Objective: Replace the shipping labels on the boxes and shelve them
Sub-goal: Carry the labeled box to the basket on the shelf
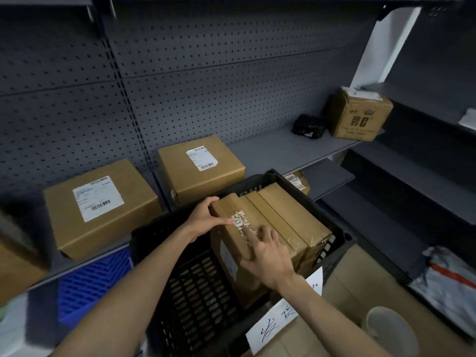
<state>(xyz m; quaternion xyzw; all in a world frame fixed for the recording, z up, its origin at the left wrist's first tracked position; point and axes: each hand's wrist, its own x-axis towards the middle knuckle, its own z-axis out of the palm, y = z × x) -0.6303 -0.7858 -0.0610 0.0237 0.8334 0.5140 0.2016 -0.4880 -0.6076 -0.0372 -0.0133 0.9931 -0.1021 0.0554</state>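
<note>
A brown cardboard box point(280, 217) stands inside a black plastic crate point(195, 300) in front of me. On its top face is a torn, partly scraped white label point(242, 224). My left hand point(208, 219) grips the box's near left top edge, with its thumb by the label. My right hand point(268, 256) rests on the box with its index finger pressed on the label remnant. Two labelled boxes sit on the grey shelf point(283, 150): one at the left point(100, 204), one in the middle point(201, 167).
A printed brown box point(360, 114) and a black bundle point(307, 126) sit at the shelf's right end. A blue crate point(92, 282) lies under the shelf at left. Handwritten paper signs point(275, 323) hang on the crate's front. Grey mailer bags point(448, 282) lie at right.
</note>
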